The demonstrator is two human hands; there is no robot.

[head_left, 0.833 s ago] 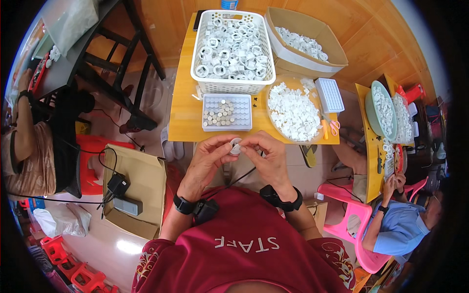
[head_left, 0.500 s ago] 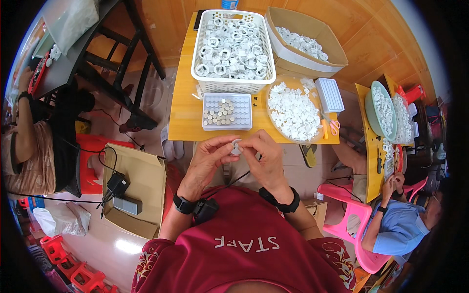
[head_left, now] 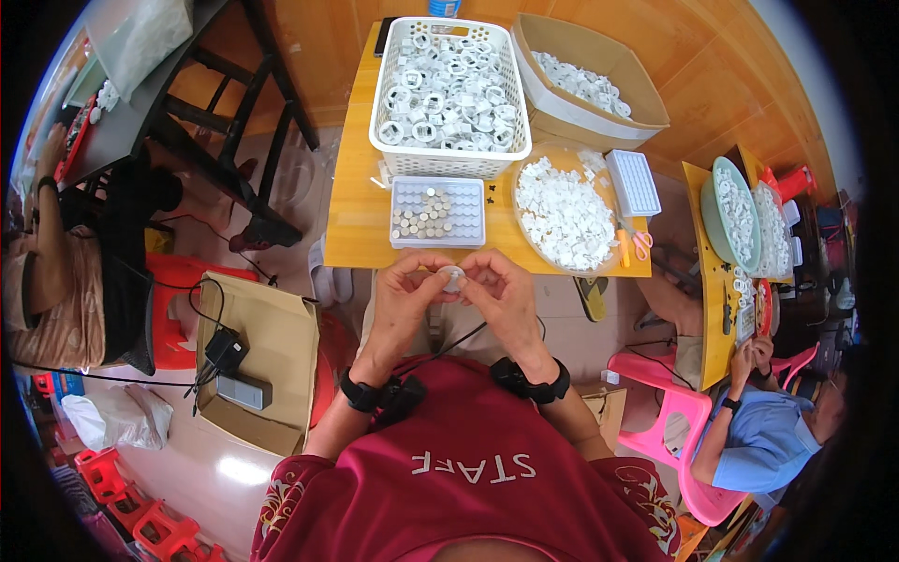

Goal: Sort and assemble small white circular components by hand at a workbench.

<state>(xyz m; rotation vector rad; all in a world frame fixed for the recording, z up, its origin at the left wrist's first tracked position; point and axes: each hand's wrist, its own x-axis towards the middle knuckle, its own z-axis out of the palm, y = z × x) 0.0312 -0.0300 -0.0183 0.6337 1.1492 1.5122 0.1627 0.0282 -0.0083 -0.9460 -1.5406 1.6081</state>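
Observation:
A small round white plastic part (head_left: 453,278) is pinched between my two hands, just off the table's front edge. My left hand (head_left: 408,298) grips it from the left with thumb and fingers. From the other side my right hand (head_left: 501,294) presses on it, thumb on its face. Straight beyond my hands lies a white compartment tray (head_left: 401,194), partly filled with small round silvery pieces that look like button cells. Behind the tray stands a white perforated basket (head_left: 384,140) heaped with white round plastic parts.
A round tray (head_left: 517,201) of small white pieces sits right of the compartment tray. Nearby are orange-handled scissors (head_left: 641,245), another white tray (head_left: 634,183) and a cardboard box (head_left: 646,131) of parts. People sit at tables on both sides. An open carton (head_left: 281,375) lies at my left.
My right hand's fingers have come down around the round part, and its thumb now meets the left thumb on it. Both hands stay near the same spot.

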